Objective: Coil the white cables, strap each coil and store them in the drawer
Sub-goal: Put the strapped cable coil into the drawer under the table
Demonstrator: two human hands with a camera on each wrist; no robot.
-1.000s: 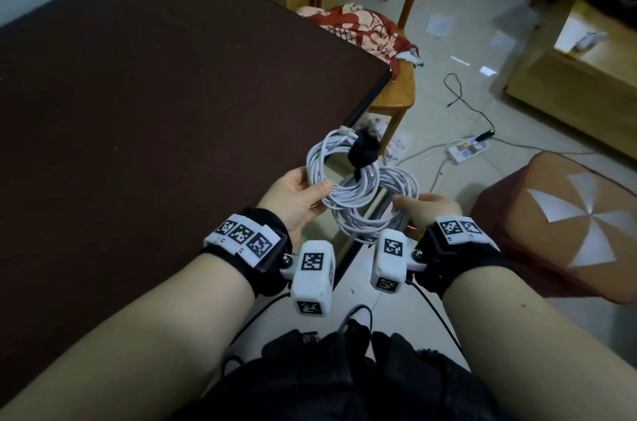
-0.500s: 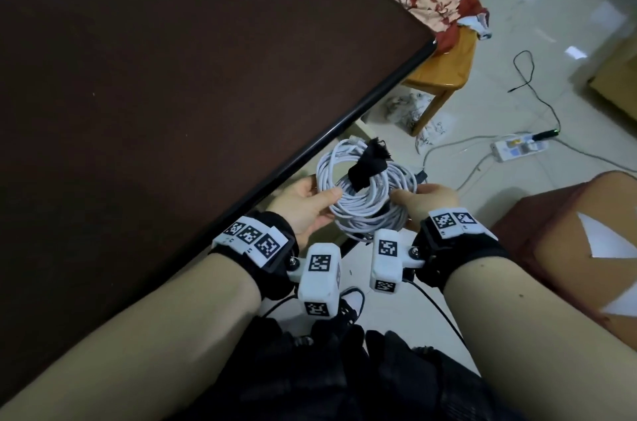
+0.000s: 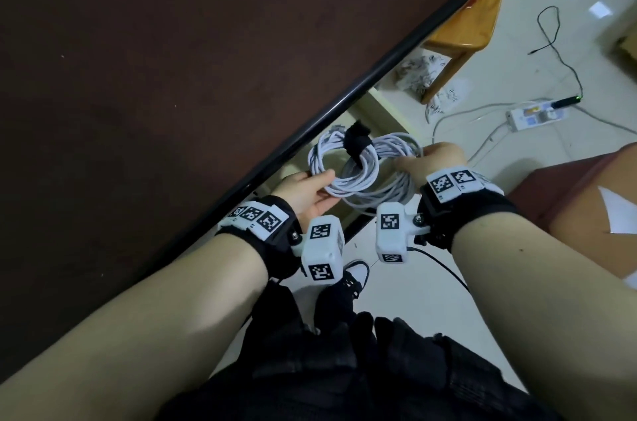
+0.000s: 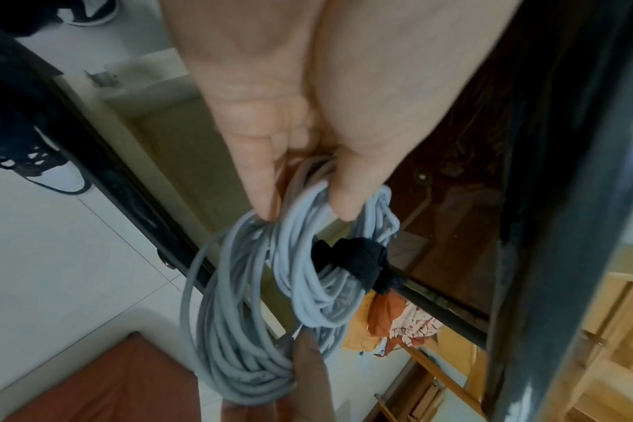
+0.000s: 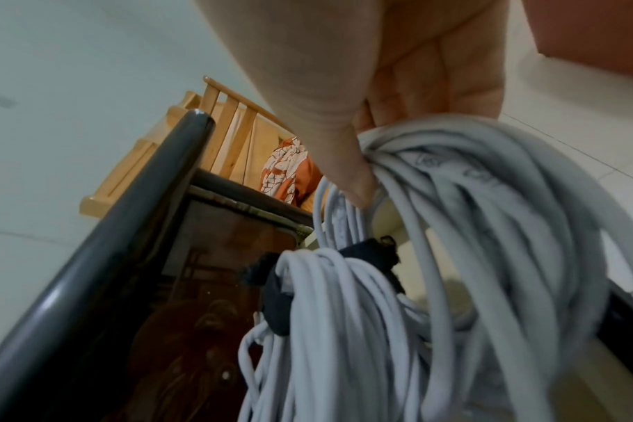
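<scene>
The dark counter (image 3: 144, 82) is on my left, and just past its front edge my left grip (image 3: 305, 194) pinches the near side of the smaller coil (image 3: 339, 167) of white cable, thumb on top. A black strap (image 3: 356, 144) binds this coil. On the right, my right grip (image 3: 429, 162) grasps the larger coil (image 3: 389, 193), and both coils hang in the air above the open drawer (image 3: 379, 117).

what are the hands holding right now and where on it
Both hold the coiled white cables, bound by a black strap. The left hand pinches the loops on the left side; the right hand grips the right side.
</scene>
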